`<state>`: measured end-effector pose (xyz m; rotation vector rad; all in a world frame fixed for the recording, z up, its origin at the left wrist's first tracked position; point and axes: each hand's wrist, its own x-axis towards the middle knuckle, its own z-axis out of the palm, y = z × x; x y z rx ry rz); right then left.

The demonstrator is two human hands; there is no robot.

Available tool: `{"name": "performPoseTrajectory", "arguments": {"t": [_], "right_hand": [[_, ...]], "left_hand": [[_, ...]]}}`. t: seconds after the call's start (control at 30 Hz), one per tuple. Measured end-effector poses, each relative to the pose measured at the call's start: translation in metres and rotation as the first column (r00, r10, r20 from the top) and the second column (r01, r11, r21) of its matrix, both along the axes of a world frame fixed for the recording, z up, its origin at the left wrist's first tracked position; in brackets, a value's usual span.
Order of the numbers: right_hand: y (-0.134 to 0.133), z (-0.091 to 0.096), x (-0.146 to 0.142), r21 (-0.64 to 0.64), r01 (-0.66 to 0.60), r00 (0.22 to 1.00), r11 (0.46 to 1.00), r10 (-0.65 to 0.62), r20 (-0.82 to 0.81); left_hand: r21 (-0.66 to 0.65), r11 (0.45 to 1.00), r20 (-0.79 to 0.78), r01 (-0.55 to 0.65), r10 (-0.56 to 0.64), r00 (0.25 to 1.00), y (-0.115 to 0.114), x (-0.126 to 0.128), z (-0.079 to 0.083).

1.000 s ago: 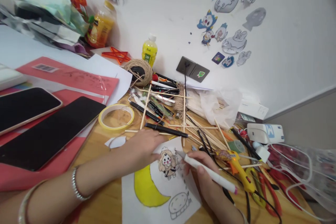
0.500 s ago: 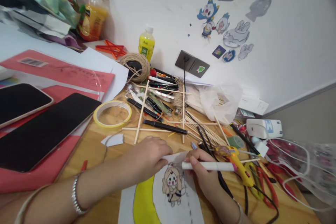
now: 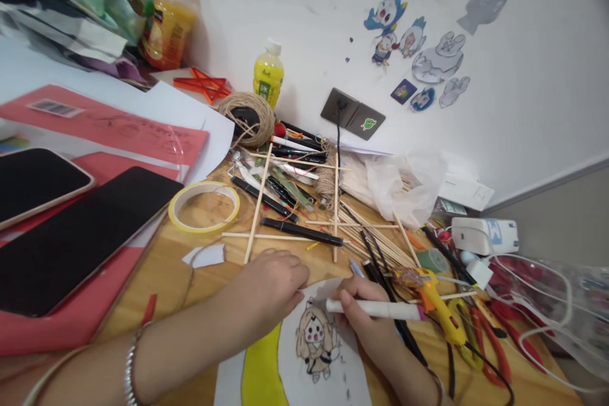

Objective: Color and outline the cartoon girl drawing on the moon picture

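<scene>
**A:** What differs from the view a second earlier?

**B:** The marker (image 3: 375,309), then slanted with its pink end low, now lies almost level. The right hand (image 3: 368,330) is closed round it in a writing grip, with the tip just above the head of the cartoon figure (image 3: 314,339). The sheet (image 3: 288,361) sits lower in view, so the round grey sketch beneath the figure is cut off (only part of the yellow crescent (image 3: 259,368) shows).

**A:** And the other hand?

**B:** The left hand (image 3: 271,282) stays palm-down on the sheet's top edge. Its fingers are loosely curled and grip nothing.

**A:** Where does the sheet lie?

**B:** It lies flat on the wooden table (image 3: 166,273) at the near edge, under both hands. The yellow glue gun (image 3: 438,304) is near on the right.

**A:** Which containers appear, and what do they hold?

**B:** A clear plastic bag (image 3: 404,187) beyond the hands shows pale wooden sticks through its wall, and more sticks lie loose beside it. A small bottle (image 3: 268,73) stands upright against the wall and holds yellow liquid. A larger bottle (image 3: 169,28), far left, holds orange liquid.
</scene>
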<state>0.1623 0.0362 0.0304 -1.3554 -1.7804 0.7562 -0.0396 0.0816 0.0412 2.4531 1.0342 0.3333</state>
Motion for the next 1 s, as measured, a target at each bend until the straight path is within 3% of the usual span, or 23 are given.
{"name": "performPoseTrajectory", "arguments": {"t": [0.27,0.5,1.0], "right_hand": [[-0.001,0.0017,-0.002,0.017,-0.033,0.997,0.999,0.032,0.068],[-0.0022,0.0006,-0.0004,0.018,-0.029,0.994,0.999,0.027,0.109],[-0.0026,-0.0024,0.0026,0.016,-0.055,0.995,0.998,0.054,0.083]], "left_hand": [[0.085,0.996,0.02,-0.001,-0.001,1.0,0.0,0.0002,-0.0023],[0.05,0.999,-0.019,0.004,-0.003,1.0,-0.0013,0.0004,0.0006],[0.126,0.992,0.039,0.025,-0.03,0.999,-0.0017,0.0001,-0.0041]]}}
